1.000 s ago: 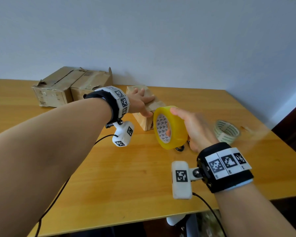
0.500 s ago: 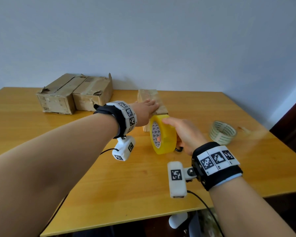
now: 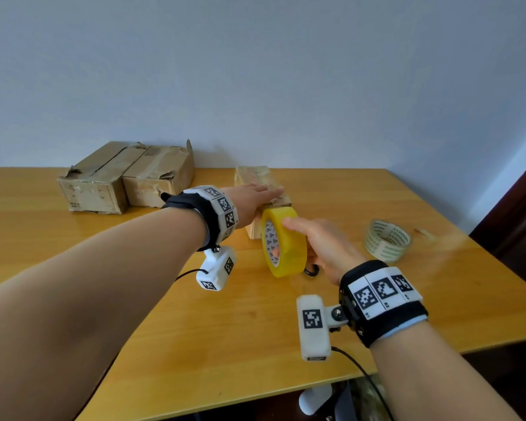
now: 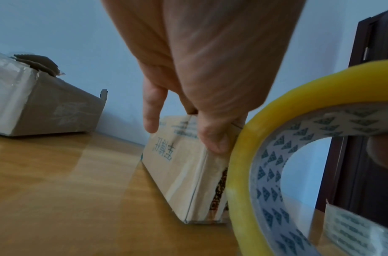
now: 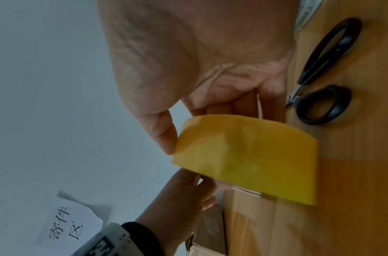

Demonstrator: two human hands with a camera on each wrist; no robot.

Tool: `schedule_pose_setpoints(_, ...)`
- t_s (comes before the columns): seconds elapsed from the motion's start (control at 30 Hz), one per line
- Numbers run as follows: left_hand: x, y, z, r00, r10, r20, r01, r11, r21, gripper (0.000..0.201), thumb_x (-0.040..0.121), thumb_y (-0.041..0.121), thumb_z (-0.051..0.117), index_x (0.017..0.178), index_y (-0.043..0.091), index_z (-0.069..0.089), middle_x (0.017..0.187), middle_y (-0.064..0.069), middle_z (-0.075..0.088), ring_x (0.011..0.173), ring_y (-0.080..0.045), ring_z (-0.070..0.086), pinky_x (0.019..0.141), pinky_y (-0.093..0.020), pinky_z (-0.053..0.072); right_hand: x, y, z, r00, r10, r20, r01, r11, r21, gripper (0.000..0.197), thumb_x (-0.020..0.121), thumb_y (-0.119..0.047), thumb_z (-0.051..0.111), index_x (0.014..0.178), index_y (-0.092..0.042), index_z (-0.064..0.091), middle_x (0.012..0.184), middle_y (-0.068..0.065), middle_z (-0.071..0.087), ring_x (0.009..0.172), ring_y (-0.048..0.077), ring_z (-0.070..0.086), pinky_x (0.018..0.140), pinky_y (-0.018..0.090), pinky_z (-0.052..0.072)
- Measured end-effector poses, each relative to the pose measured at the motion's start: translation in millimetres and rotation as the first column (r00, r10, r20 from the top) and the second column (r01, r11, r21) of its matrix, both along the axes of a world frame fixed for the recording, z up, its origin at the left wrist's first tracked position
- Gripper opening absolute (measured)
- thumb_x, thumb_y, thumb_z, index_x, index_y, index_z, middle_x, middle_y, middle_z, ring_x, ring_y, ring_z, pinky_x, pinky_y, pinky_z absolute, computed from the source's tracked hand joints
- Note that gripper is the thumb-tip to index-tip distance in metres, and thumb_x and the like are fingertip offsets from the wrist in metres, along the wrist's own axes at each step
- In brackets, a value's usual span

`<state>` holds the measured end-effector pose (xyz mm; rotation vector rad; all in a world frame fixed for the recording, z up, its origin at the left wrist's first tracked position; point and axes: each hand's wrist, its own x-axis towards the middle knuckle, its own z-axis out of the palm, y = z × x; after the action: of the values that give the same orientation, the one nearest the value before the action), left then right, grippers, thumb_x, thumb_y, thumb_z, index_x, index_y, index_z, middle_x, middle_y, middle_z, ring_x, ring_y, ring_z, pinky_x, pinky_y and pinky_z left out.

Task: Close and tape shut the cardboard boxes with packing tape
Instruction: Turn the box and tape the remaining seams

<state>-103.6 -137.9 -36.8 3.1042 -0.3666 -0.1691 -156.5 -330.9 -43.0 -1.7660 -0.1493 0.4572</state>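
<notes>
Spanning the frame: yellow wooden worktop (image 3: 164, 329). Two worn cardboard boxes (image 3: 125, 177) side by side at far left, well apart from the hands. Small cardboard box (image 3: 252, 174) mid-worktop, flaps down, under left hand (image 3: 249, 199); fingers (image 4: 151, 110) straight, flat on top. Yellow tape roll (image 3: 286, 241) on edge, touching box's near end, in right hand (image 3: 322, 247); fingers (image 5: 164, 133) clamped on rim. Clear tape roll (image 3: 387, 240) lying flat at right. Black scissors (image 5: 324, 72) just beside right hand.
</notes>
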Motion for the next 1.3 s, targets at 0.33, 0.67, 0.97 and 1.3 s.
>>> schedule_pose_setpoints(0.33, 0.9, 18.6, 73.6, 0.993, 0.064, -0.096, -0.107, 0.831, -0.547, 0.043, 0.103, 0.022, 0.048, 0.145, 0.029, 0.040, 0.135, -0.001, 0.059, 0.119, -0.023, 0.058, 0.100, -0.044, 0.050, 12.6, 7.7, 61.1, 0.958, -0.160, 0.240, 0.044, 0.903, 0.428, 0.036, 0.097, -0.034, 0.062, 0.102, -0.002, 0.077, 0.109, 0.027, 0.073, 0.103, 0.043, 0.071, 0.098, 0.063, 0.053)
schedule_pose_setpoints(0.67, -10.4, 27.9, 79.7, 0.946, 0.004, -0.323, -0.257, 0.614, -0.747, 0.056, 0.085, 0.011, 0.063, 0.138, 0.024, 0.050, 0.135, -0.002, 0.060, 0.130, -0.023, 0.051, 0.107, -0.046, 0.039, 25.1, 42.6, 101.8, 0.957, -0.166, 0.237, 0.040, 0.887, 0.460, 0.039, 0.100, -0.040, 0.062, 0.105, -0.003, 0.073, 0.095, 0.018, 0.075, 0.097, 0.038, 0.072, 0.097, 0.061, 0.054)
schedule_pose_setpoints(0.97, -20.8, 10.8, 56.9, 0.988, -0.055, -0.146, -0.089, 0.567, -0.819, 0.101, 0.074, -0.003, 0.082, 0.149, 0.014, 0.017, 0.106, 0.016, 0.054, 0.096, -0.001, 0.058, 0.069, -0.009, 0.053, 31.9, 54.1, 105.0, 0.955, -0.220, 0.201, 0.112, 0.889, 0.445, 0.053, 0.101, -0.047, 0.058, 0.120, 0.002, 0.067, 0.088, 0.014, 0.077, 0.088, 0.031, 0.074, 0.088, 0.054, 0.060)
schedule_pose_setpoints(1.3, -1.5, 23.2, 49.5, 0.987, 0.095, -0.128, -0.159, 0.577, -0.801, 0.111, 0.063, 0.014, 0.092, 0.147, 0.025, 0.020, 0.128, -0.001, 0.055, 0.110, -0.020, 0.060, 0.081, -0.036, 0.056, 19.0, 59.6, 115.9, 0.954, -0.249, 0.169, 0.155, 0.887, 0.434, 0.037, 0.100, -0.040, 0.063, 0.100, -0.003, 0.068, 0.071, 0.009, 0.076, 0.070, 0.022, 0.074, 0.074, 0.040, 0.063)
